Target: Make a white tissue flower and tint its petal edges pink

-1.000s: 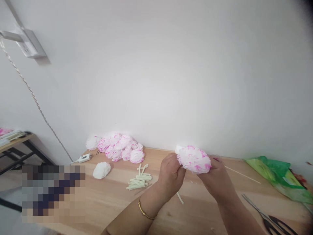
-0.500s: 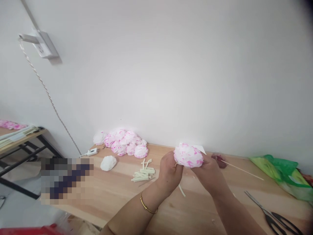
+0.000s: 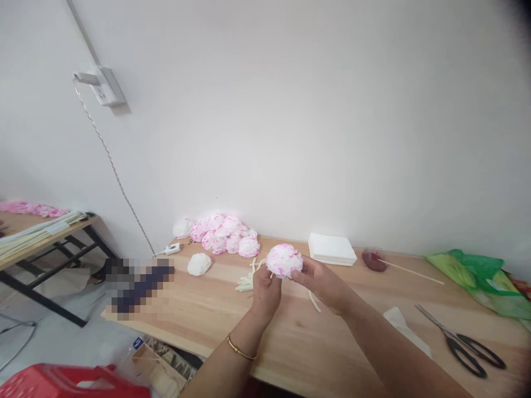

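A white paper flower [image 3: 284,260] with pink-tinged petals is held up above the wooden table, between both hands. My left hand [image 3: 266,290] is closed around its base from below, so that part is hidden. The fingers of my right hand [image 3: 321,281] grip the petals along the flower's right edge. Below the hands, a pale bent strip [image 3: 314,302] lies on the table. Just behind my left hand is a small pile of pale green strips [image 3: 245,282], partly covered by the hand.
Pink-and-white paper flowers [image 3: 224,232] are heaped by the wall, with a white flower [image 3: 199,264] in front. A stack of white paper [image 3: 332,249], a dark red lump [image 3: 374,260] with a thin stick, scissors [image 3: 460,342] and a green bag [image 3: 483,282] are on the right.
Both hands have moved left with the flower, and my right hand has shifted to its side edge. The white paper stack behind is now uncovered. The camera view has turned slightly.
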The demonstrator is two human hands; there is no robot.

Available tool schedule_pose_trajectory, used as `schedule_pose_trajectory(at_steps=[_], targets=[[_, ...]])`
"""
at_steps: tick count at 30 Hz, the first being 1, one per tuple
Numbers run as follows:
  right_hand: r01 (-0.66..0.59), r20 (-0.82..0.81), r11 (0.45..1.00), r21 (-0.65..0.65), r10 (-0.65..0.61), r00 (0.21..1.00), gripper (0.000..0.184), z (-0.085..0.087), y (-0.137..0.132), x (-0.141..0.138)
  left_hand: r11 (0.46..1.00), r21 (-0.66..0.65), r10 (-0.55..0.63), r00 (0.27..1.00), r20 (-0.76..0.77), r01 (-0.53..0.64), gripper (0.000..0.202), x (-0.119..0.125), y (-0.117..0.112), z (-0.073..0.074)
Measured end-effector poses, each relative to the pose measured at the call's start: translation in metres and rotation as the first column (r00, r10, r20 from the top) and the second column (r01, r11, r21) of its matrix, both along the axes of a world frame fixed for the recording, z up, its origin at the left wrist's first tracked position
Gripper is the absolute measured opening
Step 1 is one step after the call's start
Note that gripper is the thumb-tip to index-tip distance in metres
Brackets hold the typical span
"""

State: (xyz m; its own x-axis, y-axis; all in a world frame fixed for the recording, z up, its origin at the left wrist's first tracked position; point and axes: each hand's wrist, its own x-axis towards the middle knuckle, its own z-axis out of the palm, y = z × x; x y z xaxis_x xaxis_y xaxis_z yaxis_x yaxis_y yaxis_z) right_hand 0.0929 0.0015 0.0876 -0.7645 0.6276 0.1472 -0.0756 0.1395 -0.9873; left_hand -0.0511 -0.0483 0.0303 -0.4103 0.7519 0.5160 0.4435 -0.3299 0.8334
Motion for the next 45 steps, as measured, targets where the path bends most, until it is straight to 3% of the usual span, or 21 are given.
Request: schedule_pose_trajectory(at_steps=[7, 11, 15, 18, 20, 23, 24, 26, 29, 34, 38, 42, 45], targets=[[0.087, -0.121, 0.979, -0.186, -0.11, 0.987, 0.04, -0.013, 0.001, 0.005, 0.996, 0.086, -0.005, 0.999, 0.039, 0.001, 0.019, 0.006, 0.0, 0.005], [0.177, -0.07, 0.974, -0.144, -0.188, 0.98, 0.041, -0.011, 0.009, 0.006, 0.994, 0.093, -0.073, 0.992, 0.101, 0.063, 0.027, 0.009, 0.01, 0.01], [0.235, -0.033, 0.971, -0.052, -0.237, 0.971, 0.042, -0.002, 0.028, 0.006, 0.976, 0.074, -0.216, 0.918, 0.334, 0.203, 0.042, 0.008, 0.024, 0.005], [0.3, 0.017, 0.951, 0.074, -0.302, 0.953, 0.043, 0.004, 0.048, 0.0, 0.966, -0.097, -0.171, 0.876, 0.451, 0.239, 0.044, 0.013, 0.032, -0.01], [0.316, 0.039, 0.937, 0.147, -0.325, 0.945, 0.042, 0.005, 0.062, -0.01, 0.932, -0.246, -0.156, 0.909, 0.387, 0.265, 0.037, 0.024, 0.033, -0.022], [0.3, 0.065, 0.935, 0.188, -0.317, 0.946, 0.038, 0.001, 0.082, -0.033, 0.791, -0.425, -0.38, 0.898, 0.222, 0.44, 0.025, 0.047, 0.032, -0.038], [0.294, 0.073, 0.936, 0.193, -0.312, 0.947, 0.037, -0.002, 0.088, -0.043, 0.76, -0.447, -0.46, 0.876, 0.144, 0.472, 0.024, 0.054, 0.031, -0.043], [0.285, 0.085, 0.935, 0.21, -0.308, 0.948, 0.035, -0.008, 0.098, -0.063, 0.751, -0.429, -0.577, 0.815, -0.058, 0.501, 0.02, 0.064, 0.03, -0.051], [0.294, 0.098, 0.924, 0.244, -0.325, 0.941, 0.031, -0.017, 0.11, -0.092, 0.735, -0.387, -0.661, 0.715, -0.227, 0.557, 0.017, 0.066, 0.031, -0.059], [0.311, 0.118, 0.908, 0.282, -0.354, 0.928, 0.027, -0.03, 0.129, -0.136, 0.737, -0.408, -0.623, 0.776, -0.099, 0.54, 0.018, 0.054, 0.033, -0.063], [0.286, 0.142, 0.912, 0.296, -0.338, 0.93, 0.02, -0.042, 0.139, -0.165, 0.712, -0.42, -0.631, 0.776, -0.031, 0.562, 0.022, 0.052, 0.033, -0.062], [0.243, 0.177, 0.924, 0.296, -0.303, 0.937, 0.015, -0.053, 0.142, -0.177, 0.724, -0.404, -0.618, 0.786, -0.02, 0.559, 0.02, 0.054, 0.032, -0.062], [0.227, 0.18, 0.929, 0.292, -0.286, 0.941, 0.024, -0.055, 0.143, -0.174, 0.724, -0.388, -0.62, 0.785, -0.001, 0.571, 0.02, 0.054, 0.032, -0.063]])
